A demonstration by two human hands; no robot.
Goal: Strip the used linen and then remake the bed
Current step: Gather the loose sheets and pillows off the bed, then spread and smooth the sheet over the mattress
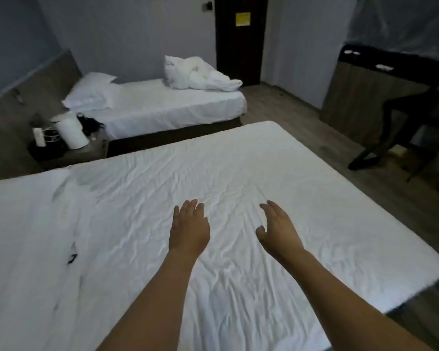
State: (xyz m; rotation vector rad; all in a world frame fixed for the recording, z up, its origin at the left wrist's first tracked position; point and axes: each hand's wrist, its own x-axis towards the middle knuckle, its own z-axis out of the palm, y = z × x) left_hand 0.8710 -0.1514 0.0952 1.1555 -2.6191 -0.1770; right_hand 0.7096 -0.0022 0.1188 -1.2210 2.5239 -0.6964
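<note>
Two beds: the near bed (238, 160) fills the foreground; a far single bed (167, 107) stands beyond it, by the wall.
Near bed surface: a white bottom sheet (142, 198) lies spread over the mattress, wrinkled all over; the left part is blurred, with a few dark marks I cannot identify.
Left hand (189, 230): palm down, fingers straight and close together, low over the sheet near the middle of the bed; holding nothing. Contact with the cloth cannot be told.
Right hand (276, 230): just beside the left, fingers extended, thumb spread, nothing held.
Far bed: white sheet, a pillow (89, 92) at its left end, crumpled white linen (200, 74) heaped at its right end.
Nightstand (69, 153): between the beds at left; carries a white cylindrical object (71, 133) and dark items too blurred to name.
Room: wood-look floor (302, 127), pale wall, dark door (240, 39) with a yellow notice (242, 19), text unreadable.
Right edge: a dark chair (411, 133) before a wooden desk (370, 95), both partly cut off.
</note>
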